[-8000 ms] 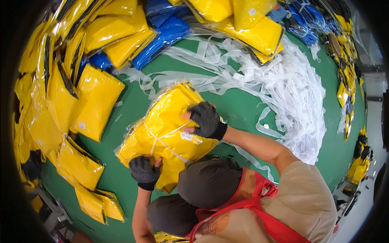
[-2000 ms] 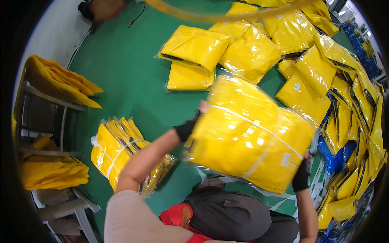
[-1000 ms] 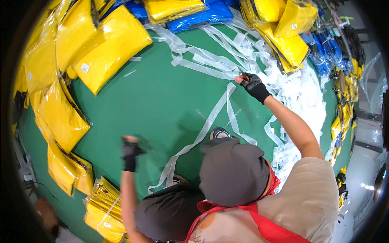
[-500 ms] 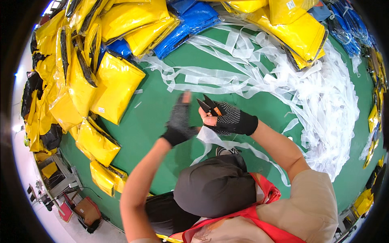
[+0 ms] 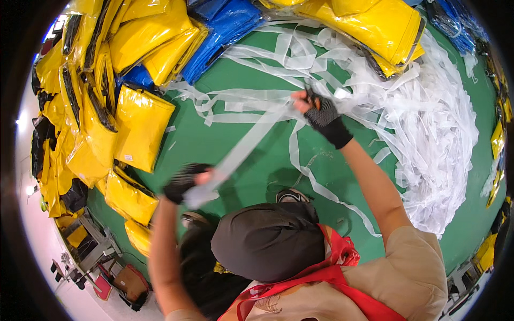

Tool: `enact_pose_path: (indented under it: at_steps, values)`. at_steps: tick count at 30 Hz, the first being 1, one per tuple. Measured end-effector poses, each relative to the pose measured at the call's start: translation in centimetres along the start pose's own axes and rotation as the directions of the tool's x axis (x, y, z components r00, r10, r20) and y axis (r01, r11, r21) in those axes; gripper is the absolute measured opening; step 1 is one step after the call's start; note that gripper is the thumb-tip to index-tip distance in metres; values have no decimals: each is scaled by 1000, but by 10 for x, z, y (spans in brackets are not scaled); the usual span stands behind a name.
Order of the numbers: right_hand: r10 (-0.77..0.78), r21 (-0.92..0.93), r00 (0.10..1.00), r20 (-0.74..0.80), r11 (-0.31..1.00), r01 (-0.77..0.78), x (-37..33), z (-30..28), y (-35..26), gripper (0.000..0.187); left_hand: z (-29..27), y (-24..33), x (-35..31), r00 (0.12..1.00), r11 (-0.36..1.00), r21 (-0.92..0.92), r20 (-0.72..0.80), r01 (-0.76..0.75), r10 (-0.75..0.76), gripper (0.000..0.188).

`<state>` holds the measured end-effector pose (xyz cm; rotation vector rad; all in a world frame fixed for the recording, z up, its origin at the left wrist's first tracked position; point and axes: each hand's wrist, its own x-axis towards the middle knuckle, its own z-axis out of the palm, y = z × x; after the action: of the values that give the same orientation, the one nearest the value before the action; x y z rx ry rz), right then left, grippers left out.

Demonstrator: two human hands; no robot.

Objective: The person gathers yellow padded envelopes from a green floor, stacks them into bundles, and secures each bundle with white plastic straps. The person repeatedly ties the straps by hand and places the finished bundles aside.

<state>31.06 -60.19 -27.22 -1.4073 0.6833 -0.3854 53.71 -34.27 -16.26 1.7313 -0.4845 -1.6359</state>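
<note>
A white translucent strip (image 5: 247,144) stretches taut across the gap between my two gloved hands. At its lower left end, my left hand (image 5: 184,182) is closed on the strip, blurred by motion. My right hand (image 5: 321,113), higher and to the right, is closed round a pair of snips (image 5: 309,95) with dark blades and orange parts. The strip's upper end meets the fingertips of that hand, and a looser strip (image 5: 294,150) hangs below it and curls over the floor. Both gloves are black with bare fingertips.
A large heap of white strips (image 5: 433,139) lies at the right on the green floor (image 5: 241,182). Folded yellow packages (image 5: 142,125) in clear plastic are piled at the left, with blue ones (image 5: 222,37) behind. More yellow packages (image 5: 380,32) lie at the far side. A shoe (image 5: 292,196) is below my hands.
My hands were close together and have moved apart. The left went down and left, drawing the strip out; the right rose up and to the right with the snips.
</note>
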Motion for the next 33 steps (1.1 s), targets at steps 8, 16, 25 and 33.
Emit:
enact_pose_path:
  at_steps: [8,16,25,33]
  values:
    - [245,-980,960,135,175,93,62,-34,83,41,-338,14,-258,663,465,761,-635,451,396,21]
    - [-285,-789,770,-572,-66,-611,-64,-366,51,40,-378,-101,-379,198,413,421,-853,808,483,34]
    - [-220,-567,673,-706,-395,-723,-245,-484,-77,67,-311,-239,-200,448,550,641,-767,535,459,56]
    - [280,-825,959,-40,532,-190,-128,100,25,80,-165,-328,-68,801,301,917,-379,260,463,52]
